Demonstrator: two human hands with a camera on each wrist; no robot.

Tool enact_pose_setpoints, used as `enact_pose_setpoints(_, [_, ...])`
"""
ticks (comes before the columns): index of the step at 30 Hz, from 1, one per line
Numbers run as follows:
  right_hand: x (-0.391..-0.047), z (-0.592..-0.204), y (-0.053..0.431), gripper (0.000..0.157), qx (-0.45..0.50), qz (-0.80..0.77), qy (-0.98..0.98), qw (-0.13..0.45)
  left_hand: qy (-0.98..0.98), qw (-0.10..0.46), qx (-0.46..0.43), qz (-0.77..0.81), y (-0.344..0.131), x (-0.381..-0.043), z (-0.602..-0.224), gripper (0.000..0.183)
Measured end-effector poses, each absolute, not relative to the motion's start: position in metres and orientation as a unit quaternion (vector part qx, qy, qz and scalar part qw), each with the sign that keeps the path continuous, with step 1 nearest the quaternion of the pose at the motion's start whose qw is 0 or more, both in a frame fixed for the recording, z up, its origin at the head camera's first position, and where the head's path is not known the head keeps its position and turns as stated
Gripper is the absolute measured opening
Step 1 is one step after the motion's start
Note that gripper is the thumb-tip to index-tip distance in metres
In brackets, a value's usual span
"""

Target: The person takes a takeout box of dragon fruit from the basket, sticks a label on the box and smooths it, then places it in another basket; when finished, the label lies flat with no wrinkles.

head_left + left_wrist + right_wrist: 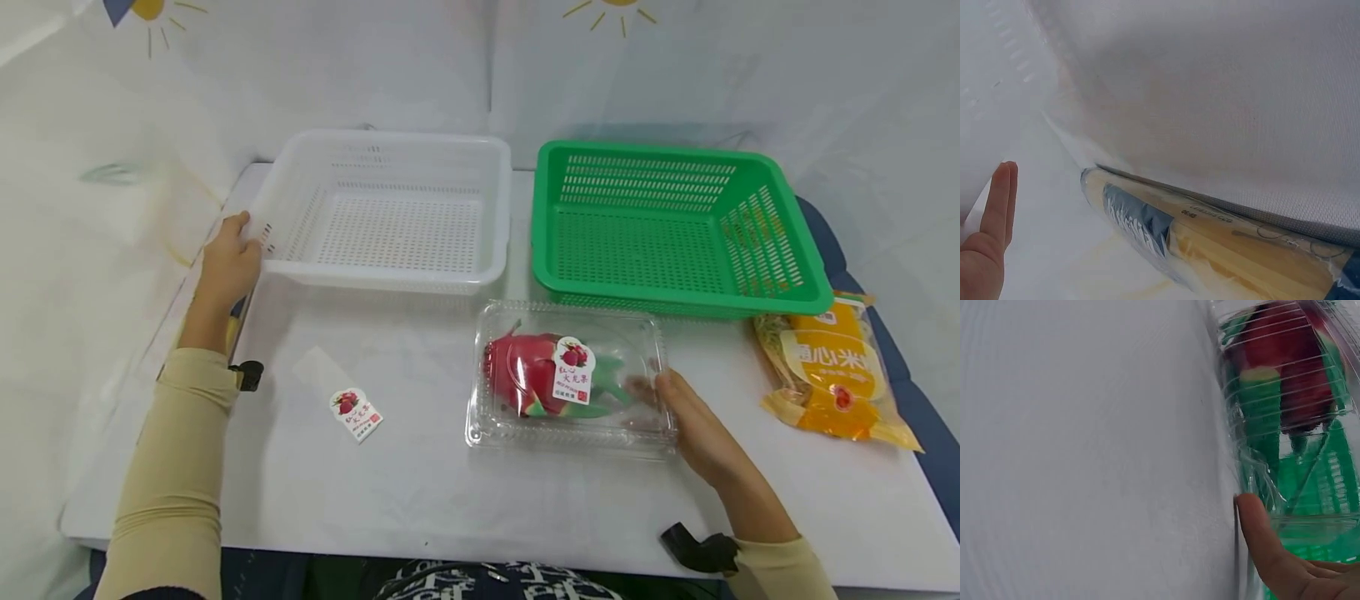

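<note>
Touching the right fingers (pixel 678 398), the clear box (pixel 573 379) extends leftward.

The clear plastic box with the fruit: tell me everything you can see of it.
The clear box looks like thin, shiny plastic, rectangular, with a ridged rim; it appears closed. A red dragon fruit with green tips lies inside, and a white label with red lettering sits on top. Its length runs left to right, before the green basket, over the white table. The right hand grips its right end.
</note>
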State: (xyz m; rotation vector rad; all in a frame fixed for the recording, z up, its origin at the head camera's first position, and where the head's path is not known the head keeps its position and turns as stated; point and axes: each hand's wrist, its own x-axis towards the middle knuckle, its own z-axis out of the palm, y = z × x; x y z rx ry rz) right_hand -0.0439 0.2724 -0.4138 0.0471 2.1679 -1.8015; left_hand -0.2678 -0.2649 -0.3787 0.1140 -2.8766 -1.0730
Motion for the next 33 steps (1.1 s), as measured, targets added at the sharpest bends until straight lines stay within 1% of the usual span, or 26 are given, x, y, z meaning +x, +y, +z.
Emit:
enact_pose_setpoints(9, [-0.0437, -0.416, 0.2704, 0.066, 0.062, -0.678, 0.712, 0.176, -0.941, 0.032, 0.018, -0.336, -0.261, -0.2657, -0.3756, 0.053])
enact_pose_setpoints(15, [-0.0449, -0.4174, 0.2703, 0.068, 0.081, -0.684, 0.705, 0.17, -0.946, 0.029, 0.008, -0.324, -0.2584, -0.2647, -0.3729, 0.053])
enact_pose_setpoints(26, [-0.0431, -0.4179, 0.2693, 0.068, 0.065, -0.709, 0.685, 0.153, -0.945, 0.032, 0.009, -0.325, -0.2576, -0.2647, -0.3699, 0.052])
enact_pose_setpoints(33, [-0.0431, -0.419, 0.2699, 0.059, 0.033, -0.753, 0.644, 0.13, -0.945, 0.026, 0.017, -0.325, -0.2559, -0.2636, -0.3696, 0.052])
